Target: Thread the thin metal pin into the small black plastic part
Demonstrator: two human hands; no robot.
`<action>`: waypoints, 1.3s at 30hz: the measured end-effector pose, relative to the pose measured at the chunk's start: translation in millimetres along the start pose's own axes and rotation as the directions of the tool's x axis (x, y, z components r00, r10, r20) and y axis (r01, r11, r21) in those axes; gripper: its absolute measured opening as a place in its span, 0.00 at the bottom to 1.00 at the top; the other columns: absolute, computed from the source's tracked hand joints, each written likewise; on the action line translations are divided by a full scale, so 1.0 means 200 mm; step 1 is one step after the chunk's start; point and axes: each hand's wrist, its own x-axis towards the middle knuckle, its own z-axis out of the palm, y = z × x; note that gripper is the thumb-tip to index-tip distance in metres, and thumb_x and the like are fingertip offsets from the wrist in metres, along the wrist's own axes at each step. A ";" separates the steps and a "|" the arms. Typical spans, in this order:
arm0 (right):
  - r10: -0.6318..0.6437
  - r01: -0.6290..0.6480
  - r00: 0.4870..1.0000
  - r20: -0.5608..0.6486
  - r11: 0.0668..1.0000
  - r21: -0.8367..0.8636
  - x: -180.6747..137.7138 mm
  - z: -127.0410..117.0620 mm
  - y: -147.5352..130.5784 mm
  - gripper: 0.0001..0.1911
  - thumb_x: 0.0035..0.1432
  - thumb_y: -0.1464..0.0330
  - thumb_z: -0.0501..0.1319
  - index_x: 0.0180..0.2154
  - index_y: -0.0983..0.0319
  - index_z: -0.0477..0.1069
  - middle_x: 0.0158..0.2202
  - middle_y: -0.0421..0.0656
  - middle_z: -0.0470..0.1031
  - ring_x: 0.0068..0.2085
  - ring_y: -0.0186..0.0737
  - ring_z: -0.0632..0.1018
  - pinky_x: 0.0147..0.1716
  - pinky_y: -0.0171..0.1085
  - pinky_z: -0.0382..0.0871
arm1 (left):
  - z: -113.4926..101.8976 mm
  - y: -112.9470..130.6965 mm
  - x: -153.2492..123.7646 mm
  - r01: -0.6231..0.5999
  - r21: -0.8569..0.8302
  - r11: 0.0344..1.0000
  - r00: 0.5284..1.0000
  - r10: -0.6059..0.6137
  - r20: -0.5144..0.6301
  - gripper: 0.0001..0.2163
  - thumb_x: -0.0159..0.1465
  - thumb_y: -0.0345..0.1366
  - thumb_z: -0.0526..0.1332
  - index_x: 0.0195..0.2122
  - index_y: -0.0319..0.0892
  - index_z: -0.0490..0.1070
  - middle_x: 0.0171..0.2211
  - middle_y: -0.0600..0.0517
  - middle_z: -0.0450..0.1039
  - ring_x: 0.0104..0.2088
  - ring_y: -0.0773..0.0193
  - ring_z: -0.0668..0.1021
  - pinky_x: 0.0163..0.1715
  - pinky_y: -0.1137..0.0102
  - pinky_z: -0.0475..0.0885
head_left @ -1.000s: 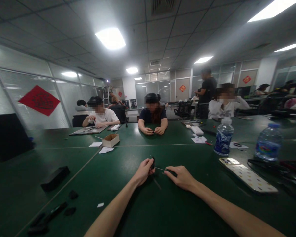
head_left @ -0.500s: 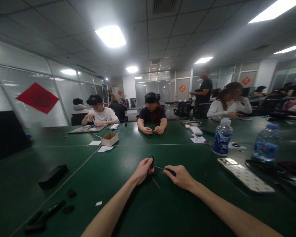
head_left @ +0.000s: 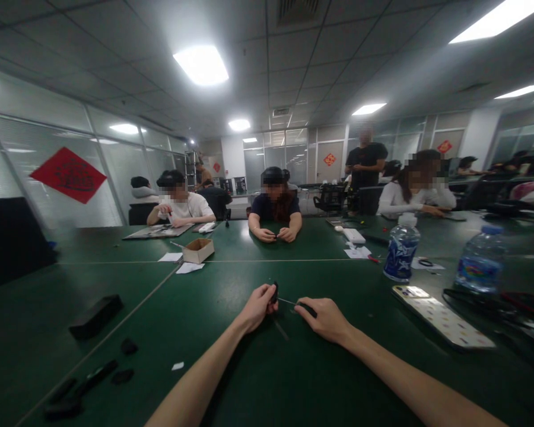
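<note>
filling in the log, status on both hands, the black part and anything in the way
Left hand holding black part. Right hand on tool, thin shaft pointing at part, contact unclear. Nothing seen blocking between hands; phone off right.

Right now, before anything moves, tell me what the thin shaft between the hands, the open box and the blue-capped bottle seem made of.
Thin shaft: probably metal, being a straight, pale line; finish too small to judge.
Open box: likely cardboard, matt; its beige walls show no glare, though thin wood is possible.
Blue-capped bottle: apparently clear plastic, glossy; see-through walls with bright highlights.
</note>
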 end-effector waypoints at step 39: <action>0.032 -0.033 0.999 0.022 0.999 0.016 0.00 -0.01 -0.01 0.22 0.64 0.56 0.46 0.40 0.60 0.73 0.34 0.43 0.77 0.34 0.39 0.77 0.35 0.34 0.67 | 0.00 0.01 -0.01 0.000 -0.019 1.000 1.000 0.000 -0.015 0.20 0.56 0.54 0.59 0.32 0.40 0.61 0.20 0.56 0.65 0.19 0.72 0.63 0.21 0.75 0.54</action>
